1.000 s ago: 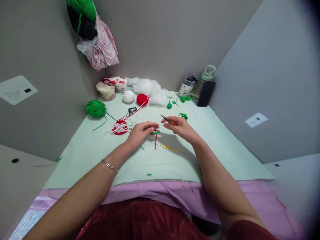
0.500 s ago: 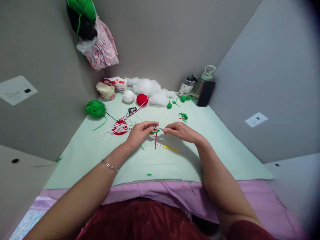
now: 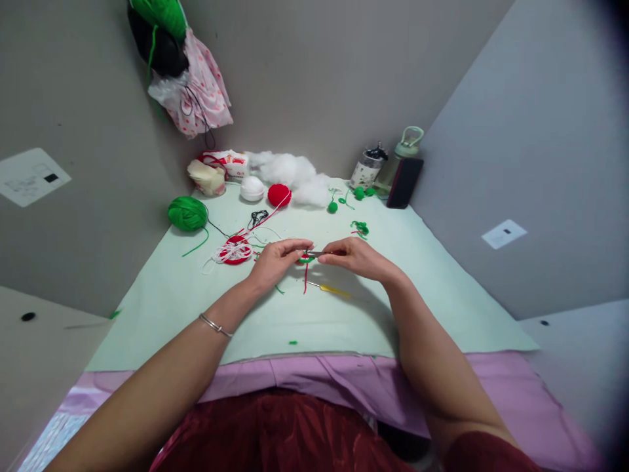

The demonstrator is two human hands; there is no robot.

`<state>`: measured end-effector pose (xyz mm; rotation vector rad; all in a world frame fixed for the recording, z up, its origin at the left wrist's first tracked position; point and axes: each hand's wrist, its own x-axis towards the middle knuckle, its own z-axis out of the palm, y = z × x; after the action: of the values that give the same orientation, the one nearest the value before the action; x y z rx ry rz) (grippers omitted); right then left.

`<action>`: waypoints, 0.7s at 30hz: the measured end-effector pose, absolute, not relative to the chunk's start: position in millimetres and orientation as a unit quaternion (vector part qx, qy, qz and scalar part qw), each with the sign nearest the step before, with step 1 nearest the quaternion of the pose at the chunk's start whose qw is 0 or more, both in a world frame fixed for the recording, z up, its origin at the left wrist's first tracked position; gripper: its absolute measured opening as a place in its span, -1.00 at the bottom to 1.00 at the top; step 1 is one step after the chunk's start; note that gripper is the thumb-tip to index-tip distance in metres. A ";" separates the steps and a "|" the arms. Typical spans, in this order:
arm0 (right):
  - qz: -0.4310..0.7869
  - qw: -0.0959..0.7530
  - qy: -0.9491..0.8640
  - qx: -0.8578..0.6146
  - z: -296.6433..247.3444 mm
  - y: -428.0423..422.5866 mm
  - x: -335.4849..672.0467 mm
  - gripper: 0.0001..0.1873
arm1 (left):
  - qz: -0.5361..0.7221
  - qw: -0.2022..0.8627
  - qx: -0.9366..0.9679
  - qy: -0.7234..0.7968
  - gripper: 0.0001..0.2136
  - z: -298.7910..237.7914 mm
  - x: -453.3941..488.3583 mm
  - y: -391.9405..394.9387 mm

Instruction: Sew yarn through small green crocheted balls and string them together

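My left hand pinches a small crocheted piece, red with a green edge, over the middle of the table. A red yarn tail hangs from it. Closed around a slim metal tool, my right hand keeps its tip against the piece; fingers cover most of the tool, and its kind is unclear. Below the hands lies a crochet hook with a yellow handle. Left of my left hand, white yarn is heaped on a red round piece.
Along the back stand a green yarn ball, a white ball, a red ball, stuffing, a bottle and a phone. Green scraps lie beyond my right hand. Walls enclose the table.
My right hand has shifted slightly left, bringing the metal tool closer over the crocheted piece. More of the tool's grey metal shows between the hands. My left hand stays nearly still.
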<state>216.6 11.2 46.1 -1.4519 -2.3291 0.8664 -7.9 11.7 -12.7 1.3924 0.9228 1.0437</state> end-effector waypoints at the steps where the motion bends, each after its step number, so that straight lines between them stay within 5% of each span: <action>1: 0.297 0.131 -0.803 -0.500 46.3 10.9 216.4 -0.46 | 0.442 0.553 0.590 0.390 -0.71 -13.0 -7.9 12.0; 21: 0.280 0.109 -0.809 -0.504 47.6 11.6 220.4 -0.52 | 0.425 0.546 0.605 0.393 -0.68 -12.5 -8.2 12.2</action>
<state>220.4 11.6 47.6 -1.4830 -2.3798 0.8243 -8.2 12.2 -12.5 1.4355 0.9329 1.0090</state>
